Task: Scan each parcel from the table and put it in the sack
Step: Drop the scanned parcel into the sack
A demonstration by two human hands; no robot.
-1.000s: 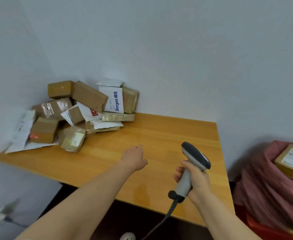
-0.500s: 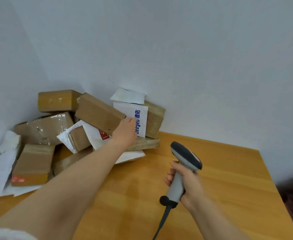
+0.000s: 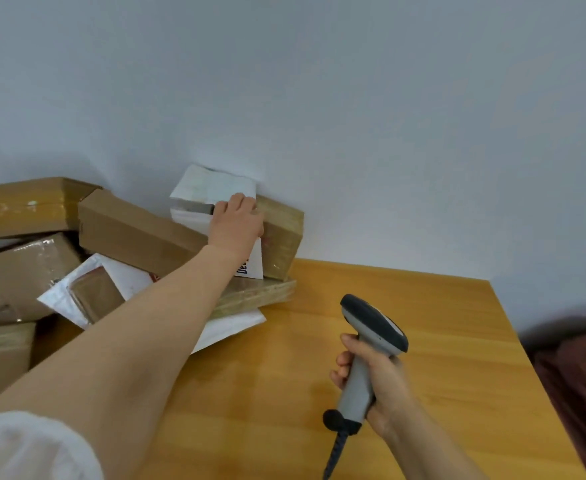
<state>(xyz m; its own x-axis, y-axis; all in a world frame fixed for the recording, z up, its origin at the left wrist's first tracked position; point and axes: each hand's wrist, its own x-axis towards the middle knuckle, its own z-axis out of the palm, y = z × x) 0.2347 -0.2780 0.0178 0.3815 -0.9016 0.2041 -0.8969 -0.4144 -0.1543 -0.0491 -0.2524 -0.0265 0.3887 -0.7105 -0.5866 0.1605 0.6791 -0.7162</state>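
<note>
A heap of parcels (image 3: 135,233) lies in the table's far left corner against the wall. My left hand (image 3: 236,224) reaches over it, fingers curled over the top edge of an upright white parcel (image 3: 191,218) with blue print. That parcel leans on a brown taped box (image 3: 281,237). My right hand (image 3: 378,382) grips the handle of a grey and black barcode scanner (image 3: 371,327) above the table, its head pointing toward the heap. The dark red sack (image 3: 582,393) shows blurred at the right edge, below table level.
The wooden table (image 3: 440,341) meets a pale wall at the back, and its right edge runs beside the sack. A white mailer (image 3: 211,185) tops the heap. More brown boxes (image 3: 24,206) and a bubble mailer (image 3: 87,292) fill the left side. The scanner cable (image 3: 334,452) hangs down.
My left hand has moved up from the long brown box's end to the white parcel's top edge. The view has shifted closer to the heap. The scanner stays in my right hand.
</note>
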